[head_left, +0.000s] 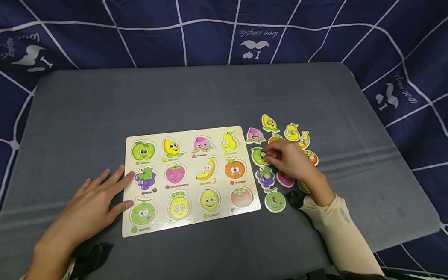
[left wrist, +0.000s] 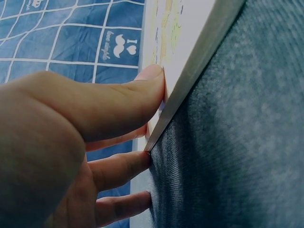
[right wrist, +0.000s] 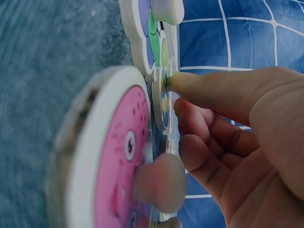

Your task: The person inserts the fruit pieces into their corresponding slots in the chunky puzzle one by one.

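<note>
My right hand [head_left: 295, 161] pinches the small knob of the green apple puzzle piece [head_left: 257, 157], which lies just off the right edge of a wooden fruit puzzle board [head_left: 186, 138]. In the right wrist view the thumb [right wrist: 204, 88] is against that knob. Below the apple piece are the grape piece [head_left: 265, 178] and the melon piece [head_left: 275, 203]; the pink strawberry piece [right wrist: 126, 166] is close to the right wrist camera. Spread at the board's left edge, my left hand [head_left: 91, 206] touches it with fingers extended, the thumb [left wrist: 128, 102] on the board's face.
More knobbed pieces lie right of the board: a peach [head_left: 255, 135], a mango [head_left: 269, 123], a pear [head_left: 292, 132], a banana [head_left: 304, 140] and a partly covered orange [head_left: 275, 138]. A grey cloth [head_left: 190, 95] covers the table; a blue checked curtain [head_left: 202, 43] surrounds it.
</note>
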A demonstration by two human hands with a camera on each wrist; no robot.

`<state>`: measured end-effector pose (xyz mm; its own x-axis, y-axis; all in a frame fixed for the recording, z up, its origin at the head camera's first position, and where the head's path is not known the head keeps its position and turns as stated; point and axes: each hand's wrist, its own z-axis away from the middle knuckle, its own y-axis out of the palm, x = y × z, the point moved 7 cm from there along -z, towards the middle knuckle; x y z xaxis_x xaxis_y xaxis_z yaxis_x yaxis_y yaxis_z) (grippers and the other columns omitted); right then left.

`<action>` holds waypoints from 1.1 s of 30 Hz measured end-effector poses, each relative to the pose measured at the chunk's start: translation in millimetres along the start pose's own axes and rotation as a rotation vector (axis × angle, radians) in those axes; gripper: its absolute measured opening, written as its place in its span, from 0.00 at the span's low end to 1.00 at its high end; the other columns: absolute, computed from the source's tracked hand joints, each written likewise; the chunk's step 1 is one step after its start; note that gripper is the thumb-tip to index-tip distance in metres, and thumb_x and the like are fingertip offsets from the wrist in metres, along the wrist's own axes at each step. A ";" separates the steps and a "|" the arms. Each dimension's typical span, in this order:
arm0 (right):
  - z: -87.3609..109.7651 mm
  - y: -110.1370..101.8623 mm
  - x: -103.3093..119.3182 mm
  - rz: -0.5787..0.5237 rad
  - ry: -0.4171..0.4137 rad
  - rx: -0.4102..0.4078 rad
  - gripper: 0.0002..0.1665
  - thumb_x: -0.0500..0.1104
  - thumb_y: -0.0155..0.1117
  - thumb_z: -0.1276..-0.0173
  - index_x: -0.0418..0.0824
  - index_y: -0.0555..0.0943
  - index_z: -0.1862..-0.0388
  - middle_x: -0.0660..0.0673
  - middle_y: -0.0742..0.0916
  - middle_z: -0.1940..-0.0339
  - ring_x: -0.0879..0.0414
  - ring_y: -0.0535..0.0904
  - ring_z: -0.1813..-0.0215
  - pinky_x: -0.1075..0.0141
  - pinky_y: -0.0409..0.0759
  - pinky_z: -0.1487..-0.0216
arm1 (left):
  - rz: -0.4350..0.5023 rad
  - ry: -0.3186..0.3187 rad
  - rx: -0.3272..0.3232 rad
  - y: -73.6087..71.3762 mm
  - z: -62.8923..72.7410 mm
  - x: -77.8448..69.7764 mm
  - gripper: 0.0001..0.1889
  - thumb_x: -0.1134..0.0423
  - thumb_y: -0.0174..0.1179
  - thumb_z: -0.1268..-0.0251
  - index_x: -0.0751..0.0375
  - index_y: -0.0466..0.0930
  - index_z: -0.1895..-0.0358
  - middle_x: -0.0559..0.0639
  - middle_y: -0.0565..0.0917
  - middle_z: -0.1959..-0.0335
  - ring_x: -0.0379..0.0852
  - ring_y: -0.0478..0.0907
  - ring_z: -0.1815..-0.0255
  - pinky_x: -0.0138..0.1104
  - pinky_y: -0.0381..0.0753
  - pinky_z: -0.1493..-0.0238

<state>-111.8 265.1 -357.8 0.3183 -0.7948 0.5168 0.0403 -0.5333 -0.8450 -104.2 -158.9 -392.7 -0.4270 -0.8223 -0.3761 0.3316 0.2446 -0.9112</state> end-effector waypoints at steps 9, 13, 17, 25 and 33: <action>-3.4 4.0 2.7 -0.003 0.012 0.039 0.07 0.30 0.72 0.40 0.33 0.86 0.62 0.47 0.84 0.72 0.57 0.78 0.69 0.64 0.78 0.67 | 0.002 0.011 -0.006 0.4 0.0 0.1 0.40 0.52 0.69 0.40 0.61 0.65 0.26 0.69 0.61 0.26 0.77 0.55 0.29 0.72 0.49 0.37; -4.8 4.2 4.3 0.021 0.021 0.044 0.05 0.30 0.71 0.39 0.34 0.86 0.64 0.48 0.82 0.74 0.57 0.77 0.70 0.63 0.77 0.67 | 0.001 0.019 -0.011 0.3 0.0 0.1 0.40 0.52 0.69 0.40 0.61 0.65 0.26 0.69 0.60 0.26 0.77 0.54 0.29 0.72 0.50 0.38; -6.0 4.1 6.6 0.049 0.038 0.052 0.03 0.30 0.70 0.39 0.34 0.85 0.65 0.48 0.81 0.75 0.56 0.77 0.70 0.62 0.76 0.67 | 0.002 0.023 -0.007 0.7 -0.7 0.3 0.40 0.52 0.69 0.40 0.62 0.65 0.26 0.70 0.60 0.26 0.77 0.54 0.29 0.72 0.51 0.38; -7.5 4.5 8.1 0.058 0.048 0.053 0.04 0.29 0.69 0.40 0.34 0.85 0.66 0.47 0.82 0.75 0.55 0.77 0.70 0.61 0.76 0.66 | 0.001 0.029 -0.013 0.8 -0.2 1.1 0.40 0.52 0.69 0.39 0.61 0.64 0.26 0.70 0.60 0.26 0.78 0.55 0.30 0.72 0.52 0.39; -6.3 1.6 9.6 0.083 0.028 0.043 0.04 0.29 0.70 0.40 0.34 0.85 0.66 0.47 0.82 0.75 0.56 0.77 0.71 0.61 0.76 0.68 | 0.007 0.044 -0.027 -0.3 -0.3 0.7 0.39 0.53 0.69 0.39 0.62 0.65 0.26 0.70 0.61 0.27 0.78 0.55 0.30 0.72 0.53 0.39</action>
<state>-114.6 254.7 -353.3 0.2959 -0.8436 0.4481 0.0554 -0.4532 -0.8897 -104.9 -159.4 -392.7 -0.4613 -0.7973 -0.3892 0.3124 0.2646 -0.9124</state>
